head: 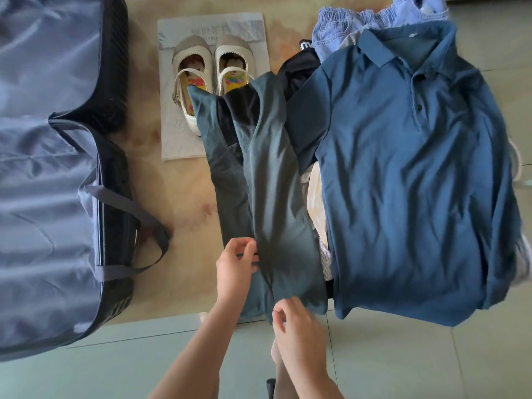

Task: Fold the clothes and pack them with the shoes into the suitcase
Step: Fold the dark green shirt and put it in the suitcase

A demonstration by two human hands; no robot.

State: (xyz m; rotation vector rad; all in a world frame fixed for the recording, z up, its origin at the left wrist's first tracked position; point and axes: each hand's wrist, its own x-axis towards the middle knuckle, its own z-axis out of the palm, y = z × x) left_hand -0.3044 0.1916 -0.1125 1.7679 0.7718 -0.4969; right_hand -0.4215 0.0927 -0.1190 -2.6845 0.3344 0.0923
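A dark teal garment point(270, 197) lies folded lengthwise on the floor in the middle. My left hand point(234, 264) pinches its left edge near the lower end. My right hand point(293, 321) pinches its bottom hem. To the right a blue polo shirt point(403, 182) is spread flat on top of a pile of clothes. A pair of beige and white shoes point(207, 73) stands on a white paper sheet point(175, 139) at the back, the garment's upper end overlapping them. The open suitcase point(51, 182) with blue-grey lining fills the left side.
Light blue denim shorts point(345, 21) and black clothing point(299, 67) lie behind the polo. White and striped items point(315, 197) peek out under it. A grey strap point(138, 226) loops out of the suitcase onto the floor. Grey tiles point(144, 364) lie in front.
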